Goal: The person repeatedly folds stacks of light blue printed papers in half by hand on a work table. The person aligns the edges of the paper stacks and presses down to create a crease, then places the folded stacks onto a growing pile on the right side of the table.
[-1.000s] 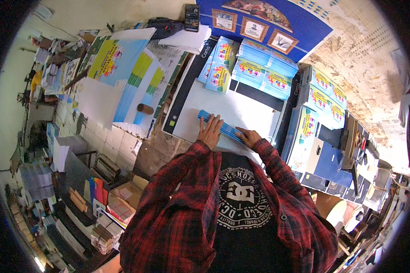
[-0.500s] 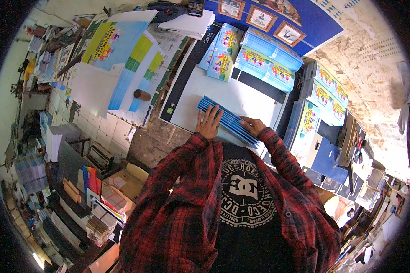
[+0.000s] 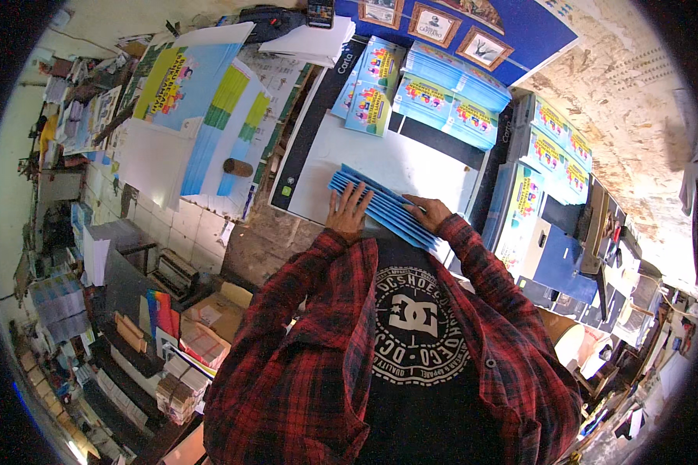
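Note:
Several thin blue booklets lie overlapped like a fan on the pale work surface, slanting from upper left to lower right in front of my chest. My left hand rests flat across their left part, fingers stretched and slightly apart. At the far right edge of the fan, my right hand has its fingers bent around the booklets, thumb side toward the left; its lower fingertips are hidden. Beyond the hands stand stacked blue-and-yellow printed booklets, with two shorter piles left of them.
More booklet stacks line the right side. On the left table are large printed sheets and a brown cardboard tube. A phone sits at the back near white paper. Framed pictures are on the blue panel.
The fanned booklets are spread wider, showing more of their stepped edges. My left hand has drawn slightly toward me with its fingers closer together. The whole view has shifted a little.

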Motion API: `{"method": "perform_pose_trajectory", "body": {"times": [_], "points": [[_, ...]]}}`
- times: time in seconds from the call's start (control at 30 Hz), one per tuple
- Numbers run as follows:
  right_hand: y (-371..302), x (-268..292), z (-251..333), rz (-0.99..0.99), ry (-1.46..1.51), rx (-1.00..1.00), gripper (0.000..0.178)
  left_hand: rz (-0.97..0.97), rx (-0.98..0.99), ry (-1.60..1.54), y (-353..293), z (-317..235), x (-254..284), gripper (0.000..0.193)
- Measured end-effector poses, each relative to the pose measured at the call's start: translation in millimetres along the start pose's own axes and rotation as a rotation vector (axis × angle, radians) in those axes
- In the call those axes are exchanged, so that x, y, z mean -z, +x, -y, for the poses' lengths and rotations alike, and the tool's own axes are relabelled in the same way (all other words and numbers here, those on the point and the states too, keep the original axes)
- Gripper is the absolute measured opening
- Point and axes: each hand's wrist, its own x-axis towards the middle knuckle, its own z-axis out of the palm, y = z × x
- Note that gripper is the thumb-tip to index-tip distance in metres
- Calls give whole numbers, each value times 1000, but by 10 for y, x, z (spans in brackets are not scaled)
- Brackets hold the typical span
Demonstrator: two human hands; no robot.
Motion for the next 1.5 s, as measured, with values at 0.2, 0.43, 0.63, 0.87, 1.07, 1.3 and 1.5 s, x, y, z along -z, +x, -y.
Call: {"method": "perform_pose_trajectory", "body": {"times": [0.2, 0.43, 0.63, 0.87, 1.07, 1.3, 1.5], "points": [[32, -14, -5, -38, -58, 48, 43, 63, 44, -35, -38, -31, 33, 85], [18, -29, 16, -41, -56, 58, 46, 128, 68, -84, -29, -52, 92, 78], [0, -63, 0, -15, -45, 103, 51, 88, 58, 4, -47, -60, 58, 79], [-12, -87, 22, 0, -48, 52, 54, 97, 40, 72, -45, -44, 37, 81], [-9, -97, -12, -21, -44, 76, 53, 128, 33, 44, -22, -43, 76, 85], [-28, -62, 113, -63, -131, 116, 45, 118, 40, 87, -34, -39, 23, 90], [0, -53, 9, -37, -202, 216, 51, 139, 37, 59, -34, -41, 45, 91]]}}
